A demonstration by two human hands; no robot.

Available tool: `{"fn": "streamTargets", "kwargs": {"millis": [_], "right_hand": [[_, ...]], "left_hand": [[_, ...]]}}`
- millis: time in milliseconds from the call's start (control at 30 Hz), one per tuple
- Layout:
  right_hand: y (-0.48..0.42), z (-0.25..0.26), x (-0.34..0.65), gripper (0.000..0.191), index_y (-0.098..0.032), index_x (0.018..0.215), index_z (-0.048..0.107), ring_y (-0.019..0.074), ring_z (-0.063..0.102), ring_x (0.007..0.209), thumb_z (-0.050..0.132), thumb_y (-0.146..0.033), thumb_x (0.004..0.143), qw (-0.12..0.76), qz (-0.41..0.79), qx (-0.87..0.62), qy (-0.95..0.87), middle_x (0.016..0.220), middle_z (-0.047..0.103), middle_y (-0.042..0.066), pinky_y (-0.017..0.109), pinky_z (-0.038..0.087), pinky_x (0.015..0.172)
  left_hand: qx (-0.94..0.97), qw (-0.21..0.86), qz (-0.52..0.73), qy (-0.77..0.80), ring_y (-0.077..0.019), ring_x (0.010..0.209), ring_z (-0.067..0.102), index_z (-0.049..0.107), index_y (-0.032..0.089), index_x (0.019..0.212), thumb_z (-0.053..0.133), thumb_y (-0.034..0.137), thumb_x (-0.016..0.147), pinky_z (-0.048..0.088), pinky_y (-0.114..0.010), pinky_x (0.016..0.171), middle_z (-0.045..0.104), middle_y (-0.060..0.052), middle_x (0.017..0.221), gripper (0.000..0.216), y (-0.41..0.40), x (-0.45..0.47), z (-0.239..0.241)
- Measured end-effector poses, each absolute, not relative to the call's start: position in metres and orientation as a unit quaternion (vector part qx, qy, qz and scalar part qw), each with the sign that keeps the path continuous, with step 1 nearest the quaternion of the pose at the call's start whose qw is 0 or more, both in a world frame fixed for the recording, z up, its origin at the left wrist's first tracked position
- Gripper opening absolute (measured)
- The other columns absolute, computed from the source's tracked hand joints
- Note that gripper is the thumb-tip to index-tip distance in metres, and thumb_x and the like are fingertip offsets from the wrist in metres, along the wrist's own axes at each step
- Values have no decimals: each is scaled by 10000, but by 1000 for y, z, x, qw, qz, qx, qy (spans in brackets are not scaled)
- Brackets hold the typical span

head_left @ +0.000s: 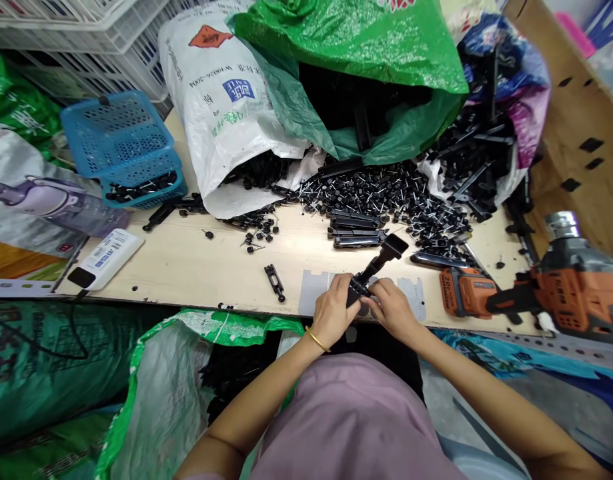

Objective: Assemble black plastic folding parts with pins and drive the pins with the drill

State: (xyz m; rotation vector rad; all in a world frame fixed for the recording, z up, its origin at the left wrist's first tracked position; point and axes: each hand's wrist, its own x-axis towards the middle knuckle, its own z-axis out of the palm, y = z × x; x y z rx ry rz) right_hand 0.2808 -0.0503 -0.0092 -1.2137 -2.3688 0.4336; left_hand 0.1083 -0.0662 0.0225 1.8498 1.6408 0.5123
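Note:
Close to the table's front edge, my left hand is closed around the lower end of a black plastic part with a stem and a square head. My right hand pinches the same part from the other side, its fingertips near the joint. The stem points up and away to the right. Under the hands lies a flat grey metal plate. A small black clamp-like piece rests to the left. Beyond the hands sit several long black parts in a stack.
Black-headed screws heap up below an open green sack and a white sack. An orange cordless power tool lies right. Left are a blue basket, a bottle and a white power bank. A green-rimmed sack hangs below the edge.

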Motion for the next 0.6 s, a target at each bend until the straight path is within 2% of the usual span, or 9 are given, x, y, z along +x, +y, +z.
{"fn": "streamTargets", "kwargs": {"millis": [67,133,233,300,367,433,500,600], "right_hand": [[-53,-5,281,156,-181,888,504,163,486,719,444,-321,923,238,254,-454,-820,794,508,43,286,412,644],[-52,2,284,161,-188,966,497,160,501,745,477,-335,904,261,312,-464,-787,853,517,45,295,435,675],[-37,21,292,364,-201,1163,447,196,521,903,537,-376,857,335,326,-485,-739,1061,513,92,348,454,781],[-22,35,296,442,-209,1222,430,212,525,975,553,-397,841,353,353,-459,-735,1123,515,100,358,450,819],[-7,48,297,352,-199,1102,525,186,556,862,581,-405,821,315,399,-412,-756,978,576,59,318,452,759],[1,56,292,238,-184,856,572,127,511,639,605,-413,803,281,451,-391,-752,717,544,-6,259,418,618],[0,59,281,279,-183,713,514,85,412,512,595,-434,804,294,527,-406,-687,584,446,-45,225,342,502],[-11,53,262,305,-192,695,458,67,347,457,551,-448,832,358,624,-450,-529,541,396,-64,208,275,437]], "left_hand": [[694,311,229,607,-207,957,596,422,221,1125,562,300,829,472,-304,758,547,-64,1092,336,-66,106,22],[688,329,248,598,-202,937,594,442,220,1068,576,295,818,468,-306,773,565,-46,1023,293,-65,103,21],[677,360,250,591,-198,871,601,449,219,1026,590,260,798,461,-310,758,588,-28,951,271,-63,99,22],[670,391,246,581,-195,831,603,454,219,1015,604,260,784,459,-308,735,592,-18,903,278,-62,98,26],[657,463,243,543,-175,766,602,461,217,1011,624,276,770,465,-288,690,587,-6,862,297,-65,101,31],[615,582,242,474,-131,652,588,456,211,1013,634,308,767,464,-249,594,574,-1,863,318,-70,106,36],[550,681,251,413,-83,542,550,438,201,1008,615,338,788,443,-214,509,556,4,861,314,-79,113,41],[489,711,288,416,-49,487,498,415,193,1003,559,346,839,429,-198,503,510,30,792,266,-92,122,43]]}}
